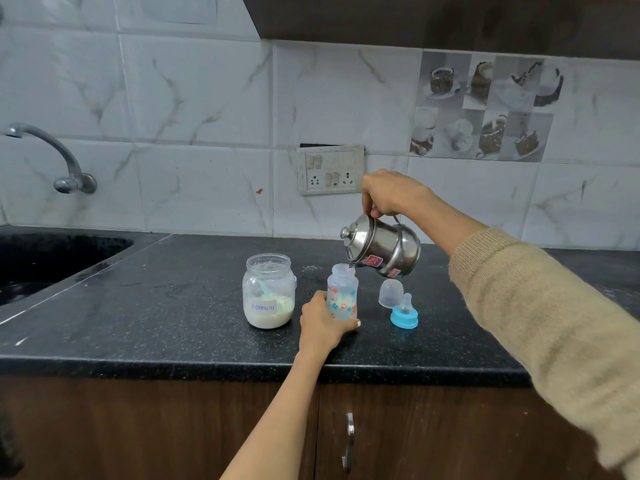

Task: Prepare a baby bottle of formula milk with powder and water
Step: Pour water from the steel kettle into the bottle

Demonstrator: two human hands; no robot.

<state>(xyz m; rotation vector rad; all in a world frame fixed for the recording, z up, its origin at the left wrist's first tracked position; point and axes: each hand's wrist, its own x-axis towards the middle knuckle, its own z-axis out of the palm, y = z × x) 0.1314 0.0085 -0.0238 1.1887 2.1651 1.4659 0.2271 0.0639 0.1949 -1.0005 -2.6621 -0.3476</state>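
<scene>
A brown cabinet door [415, 434] with a metal handle [349, 441] sits below the front edge of the black speckled counter [156, 306]. On the counter, the left hand [323, 322] is wrapped around the lower body of the baby bottle [343, 294], grasping it and keeping it upright on the surface; the bottle is uncapped and printed with small orange and blue figures. Just to the left of the bottle stands an open clear jar [269, 291] labelled "Formula", partly filled with pale powder, with a scoop [265, 289] inside it. To the right of the bottle, the blue ring with its teat [404, 313] rests on the counter, and the clear dome cap [391, 292] stands just behind it. Above these, the right hand [389, 195], in a tan sleeve [540, 317], is clenched on the top handle of a steel kettle [382, 245]. The kettle is tilted to the left, with its spout directly over the bottle mouth. A dark sink [41, 261] lies at the far left. On the tiled wall behind are a tap [52, 157] and a switch plate [330, 169].
</scene>
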